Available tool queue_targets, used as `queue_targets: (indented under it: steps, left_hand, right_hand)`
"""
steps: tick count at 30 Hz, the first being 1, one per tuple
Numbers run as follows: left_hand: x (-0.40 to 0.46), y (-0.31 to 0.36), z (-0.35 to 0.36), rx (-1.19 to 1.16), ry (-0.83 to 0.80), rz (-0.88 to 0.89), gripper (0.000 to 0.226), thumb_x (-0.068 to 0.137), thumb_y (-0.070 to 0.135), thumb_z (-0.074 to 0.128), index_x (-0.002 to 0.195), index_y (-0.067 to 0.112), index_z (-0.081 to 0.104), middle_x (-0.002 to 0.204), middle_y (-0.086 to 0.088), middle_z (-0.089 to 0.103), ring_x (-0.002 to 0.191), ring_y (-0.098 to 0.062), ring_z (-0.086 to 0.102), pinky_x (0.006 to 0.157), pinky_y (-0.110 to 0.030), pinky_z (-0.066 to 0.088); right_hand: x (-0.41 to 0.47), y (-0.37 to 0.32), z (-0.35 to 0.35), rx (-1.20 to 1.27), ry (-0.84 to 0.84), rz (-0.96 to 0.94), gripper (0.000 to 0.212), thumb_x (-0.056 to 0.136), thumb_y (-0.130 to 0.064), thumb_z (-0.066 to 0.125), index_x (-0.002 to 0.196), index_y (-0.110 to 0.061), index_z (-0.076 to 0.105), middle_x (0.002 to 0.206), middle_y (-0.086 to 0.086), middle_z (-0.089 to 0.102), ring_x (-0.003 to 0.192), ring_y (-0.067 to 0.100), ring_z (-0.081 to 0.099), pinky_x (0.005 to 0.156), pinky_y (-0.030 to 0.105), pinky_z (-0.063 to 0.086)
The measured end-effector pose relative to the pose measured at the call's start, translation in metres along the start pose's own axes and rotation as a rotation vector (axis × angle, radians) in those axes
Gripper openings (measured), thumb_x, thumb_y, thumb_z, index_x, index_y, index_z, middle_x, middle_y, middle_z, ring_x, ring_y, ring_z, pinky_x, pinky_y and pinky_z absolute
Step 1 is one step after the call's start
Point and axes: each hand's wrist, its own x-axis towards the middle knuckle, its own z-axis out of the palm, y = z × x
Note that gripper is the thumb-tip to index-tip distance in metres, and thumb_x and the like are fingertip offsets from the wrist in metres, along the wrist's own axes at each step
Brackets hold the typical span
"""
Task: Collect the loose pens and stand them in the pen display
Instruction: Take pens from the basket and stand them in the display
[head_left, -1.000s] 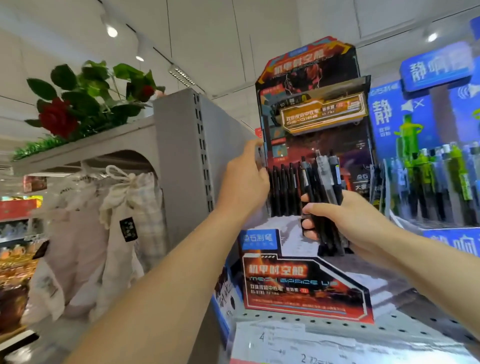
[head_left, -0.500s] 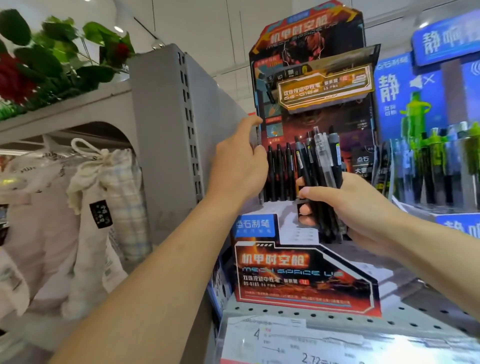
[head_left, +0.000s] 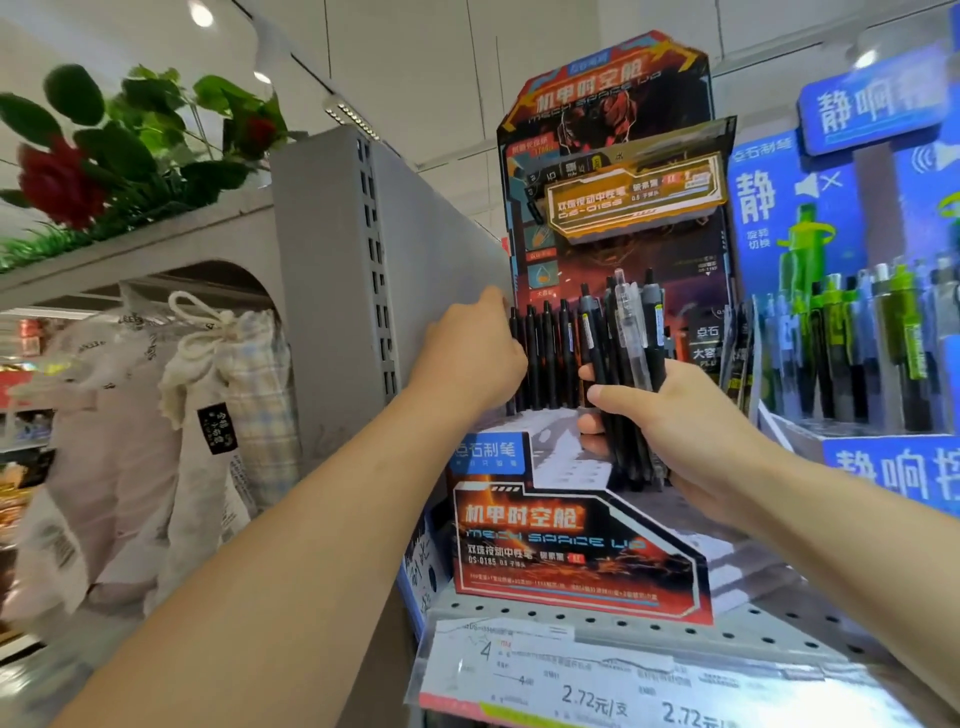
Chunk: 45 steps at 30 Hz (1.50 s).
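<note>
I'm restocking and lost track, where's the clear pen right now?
In the head view, the clear pen stands upright in the bundle of black pens gripped by the right hand, right of centre, before the red pen display.

Your left hand (head_left: 470, 358) covers the lower barrels of the leftmost standing pens (head_left: 545, 353), and you cannot tell whether its fingers grip one or only rest there; your right hand (head_left: 670, 410) hides the middle of the bundle of pens (head_left: 623, 332), so their count stays unclear; the small print on the pen display (head_left: 571, 545) is too fine to read; the price strip (head_left: 597, 691) is cut off at the bottom edge; the blue display (head_left: 779, 208) runs off the right edge; the cloth bags (head_left: 208, 415) are blurred.
</note>
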Motion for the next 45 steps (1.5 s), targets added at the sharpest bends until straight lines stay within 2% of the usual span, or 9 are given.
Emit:
queue_targets:
  steps: [8, 15, 19, 24, 30, 32, 35, 39, 45]
  left_hand:
    - [-0.005, 0.001, 0.0, -0.145, 0.107, 0.003, 0.044, 0.096, 0.017, 0.054, 0.139, 0.025, 0.047, 0.08, -0.003, 0.065, 0.079, -0.026, 0.063, 0.074, -0.039, 0.055]
    - [0.001, 0.001, -0.003, -0.002, -0.037, -0.04, 0.046, 0.093, 0.021, 0.057, 0.138, 0.022, 0.048, 0.081, 0.001, 0.057, 0.081, -0.023, 0.058, 0.057, -0.028, 0.038]
    - [0.001, 0.0, -0.003, -0.044, -0.064, -0.047, 0.052, 0.091, 0.017, 0.058, 0.142, 0.022, 0.045, 0.089, -0.006, 0.064, 0.086, -0.026, 0.062, 0.065, -0.031, 0.041]
    - [-0.009, 0.0, 0.003, -0.06, 0.005, -0.014, 0.065, 0.094, 0.014, 0.056, 0.153, 0.025, 0.031, 0.08, -0.001, 0.064, 0.076, -0.02, 0.058, 0.062, -0.029, 0.041]
    - [-0.011, 0.006, -0.006, -0.232, 0.188, -0.036, 0.059, 0.096, 0.018, 0.056, 0.151, 0.028, 0.036, 0.126, -0.002, 0.061, 0.104, -0.019, 0.062, 0.091, -0.039, 0.054]
    - [-0.014, 0.008, -0.009, -0.446, 0.234, -0.025, 0.043, 0.1, 0.021, 0.054, 0.142, 0.031, 0.049, 0.119, 0.007, 0.064, 0.099, -0.011, 0.064, 0.084, -0.03, 0.053]
    - [-0.02, 0.011, -0.015, -0.742, 0.019, -0.01, 0.026, 0.102, 0.026, 0.053, 0.125, 0.033, 0.061, 0.099, 0.008, 0.07, 0.08, -0.01, 0.072, 0.069, -0.026, 0.054]
    - [-0.025, 0.019, -0.018, -0.682, -0.053, 0.035, 0.04, 0.096, 0.02, 0.065, 0.133, 0.03, 0.056, 0.09, 0.0, 0.072, 0.078, -0.008, 0.073, 0.071, -0.025, 0.061]
    - [-0.02, 0.022, -0.03, -0.935, 0.35, -0.059, 0.039, 0.096, 0.012, 0.064, 0.128, 0.033, 0.058, 0.098, 0.003, 0.063, 0.088, -0.017, 0.072, 0.067, -0.024, 0.061]
  right_hand:
    - [0.005, 0.003, 0.001, -0.018, 0.011, 0.019, 0.012, 0.096, -0.009, 0.068, 0.106, -0.014, 0.074, 0.083, 0.01, 0.078, 0.074, 0.022, 0.076, 0.073, 0.04, 0.065]
    - [0.0, 0.002, -0.004, -0.019, -0.02, 0.02, 0.012, 0.097, -0.009, 0.067, 0.106, -0.013, 0.073, 0.087, 0.014, 0.079, 0.082, 0.026, 0.077, 0.066, 0.031, 0.063]
    - [0.002, 0.003, -0.004, -0.026, -0.046, 0.019, 0.013, 0.096, -0.009, 0.068, 0.108, -0.003, 0.068, 0.087, 0.018, 0.078, 0.085, 0.028, 0.077, 0.081, 0.043, 0.064]
    - [0.004, 0.004, -0.001, 0.03, -0.041, 0.015, 0.015, 0.094, -0.006, 0.07, 0.11, -0.004, 0.069, 0.098, 0.019, 0.077, 0.085, 0.027, 0.078, 0.078, 0.044, 0.064]
    - [0.003, 0.003, 0.0, 0.063, -0.042, 0.006, 0.015, 0.093, -0.006, 0.071, 0.108, -0.009, 0.07, 0.096, 0.013, 0.079, 0.084, 0.026, 0.078, 0.076, 0.041, 0.065]
    - [0.003, 0.002, 0.001, 0.061, -0.038, -0.004, 0.014, 0.093, -0.006, 0.07, 0.106, -0.01, 0.071, 0.094, 0.011, 0.08, 0.084, 0.024, 0.078, 0.076, 0.042, 0.065]
    - [0.003, 0.001, 0.004, 0.059, -0.031, -0.027, 0.011, 0.094, -0.008, 0.07, 0.104, -0.013, 0.07, 0.091, 0.007, 0.08, 0.084, 0.021, 0.079, 0.074, 0.039, 0.065]
    - [0.003, 0.0, 0.005, 0.073, -0.025, -0.041, 0.012, 0.096, -0.009, 0.067, 0.107, -0.014, 0.07, 0.09, 0.003, 0.08, 0.084, 0.021, 0.078, 0.075, 0.039, 0.065]
    - [0.003, 0.001, 0.004, 0.044, -0.034, -0.023, 0.01, 0.096, -0.009, 0.068, 0.105, -0.011, 0.071, 0.099, 0.011, 0.078, 0.086, 0.023, 0.078, 0.077, 0.047, 0.064]
